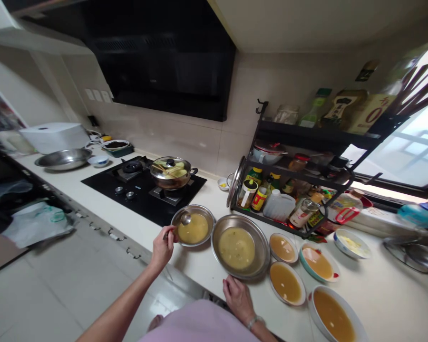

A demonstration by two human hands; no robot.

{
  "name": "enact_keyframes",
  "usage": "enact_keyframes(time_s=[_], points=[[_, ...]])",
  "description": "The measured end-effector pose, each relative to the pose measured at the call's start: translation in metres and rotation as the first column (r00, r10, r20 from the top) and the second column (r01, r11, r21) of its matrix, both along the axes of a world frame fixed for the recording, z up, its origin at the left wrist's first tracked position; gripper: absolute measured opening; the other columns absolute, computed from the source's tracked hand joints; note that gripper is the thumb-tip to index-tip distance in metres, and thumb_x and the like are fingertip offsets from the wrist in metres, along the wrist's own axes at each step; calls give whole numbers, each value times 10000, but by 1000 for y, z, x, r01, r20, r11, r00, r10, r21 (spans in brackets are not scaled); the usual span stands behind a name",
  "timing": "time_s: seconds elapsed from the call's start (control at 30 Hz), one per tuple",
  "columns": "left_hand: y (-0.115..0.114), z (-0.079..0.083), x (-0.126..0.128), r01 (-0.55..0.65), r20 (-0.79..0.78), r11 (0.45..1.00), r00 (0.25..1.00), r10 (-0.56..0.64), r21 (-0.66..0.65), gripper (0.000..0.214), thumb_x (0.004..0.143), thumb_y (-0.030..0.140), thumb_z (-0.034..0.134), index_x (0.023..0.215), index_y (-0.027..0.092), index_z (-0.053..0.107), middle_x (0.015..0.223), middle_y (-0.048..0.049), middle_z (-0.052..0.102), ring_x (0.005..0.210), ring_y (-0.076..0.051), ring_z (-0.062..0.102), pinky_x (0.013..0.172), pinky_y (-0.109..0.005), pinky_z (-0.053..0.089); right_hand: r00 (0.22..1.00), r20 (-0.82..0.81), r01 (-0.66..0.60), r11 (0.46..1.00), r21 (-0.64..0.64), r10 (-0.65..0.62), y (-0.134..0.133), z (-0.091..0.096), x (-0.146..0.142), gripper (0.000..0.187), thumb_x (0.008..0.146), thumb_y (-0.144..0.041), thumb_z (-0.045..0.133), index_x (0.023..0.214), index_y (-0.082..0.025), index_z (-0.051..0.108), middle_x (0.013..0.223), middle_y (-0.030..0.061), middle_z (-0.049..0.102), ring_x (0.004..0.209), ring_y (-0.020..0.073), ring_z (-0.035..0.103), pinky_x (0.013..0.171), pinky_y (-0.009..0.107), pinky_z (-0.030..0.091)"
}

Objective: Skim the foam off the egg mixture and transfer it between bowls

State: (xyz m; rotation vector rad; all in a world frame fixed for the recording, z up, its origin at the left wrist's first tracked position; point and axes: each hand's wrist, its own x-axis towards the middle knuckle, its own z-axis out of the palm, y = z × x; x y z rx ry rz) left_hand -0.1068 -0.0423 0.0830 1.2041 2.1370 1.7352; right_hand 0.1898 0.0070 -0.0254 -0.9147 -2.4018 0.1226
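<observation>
My left hand point(163, 251) is closed on the handle of a metal spoon point(186, 218). The spoon's bowl sits at the inner left side of a small steel basin point(211, 223) that holds yellowish liquid. To its right stands a larger steel basin point(216, 251) with similar pale yellow liquid. My right hand point(238, 298) rests curled in a loose fist at the counter's front edge, just below the larger basin, with nothing visible in its fingers. Whether it touches the basin's rim I cannot tell.
Several bowls of brownish liquid, including one white bowl point(312, 304), stand on the right. A lidded pan point(171, 183) sits on the black gas hob point(103, 183). Behind the basins is a black rack point(306, 135) of bottles; a wide metal basin point(62, 161) lies far left.
</observation>
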Motion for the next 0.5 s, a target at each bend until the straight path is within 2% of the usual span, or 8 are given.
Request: enact_keyframes(time_s=[0.07,0.13,0.3,0.4,0.5], points=[[2,-2,-1,0,52,1000,999,0,-2,222,833,363,458,899,193,584,617,-8,645,532,-176,655,543,-289,533,1000,1,-2,1000,-5,2,0,0,0,338,968,-257,323,711,-204,535,594,-5,575,530,100,533,564,240,270],[5,-2,0,-11,174,1000,985,8,15,226,825,371,464,899,189,576,591,-7,642,535,-187,660,553,-303,542,1000,10,-4,1000,-7,4,0,0,0,337,967,-255,323,711,-204,535,597,-4,574,533,103,534,566,244,270],[9,5,-1,-138,506,988,858,87,65,196,802,339,467,863,175,555,533,4,628,496,-198,658,548,-333,553,1000,16,0,1000,-1,0,1,-2,1,330,965,-250,329,712,-203,535,602,-2,573,543,108,539,571,250,270],[5,12,-3,-172,574,982,813,97,78,184,785,321,482,854,169,561,532,7,631,497,-195,661,559,-334,556,1000,18,1,1000,5,-1,1,-3,1,328,966,-252,330,712,-204,532,603,-2,573,547,109,539,574,249,271],[1,20,-2,-195,592,977,799,105,90,194,767,321,503,859,161,565,539,5,641,500,-188,663,563,-325,555,1000,18,-7,1000,12,7,1,-3,1,323,966,-250,328,719,-206,532,600,-5,572,543,109,538,575,250,272]])
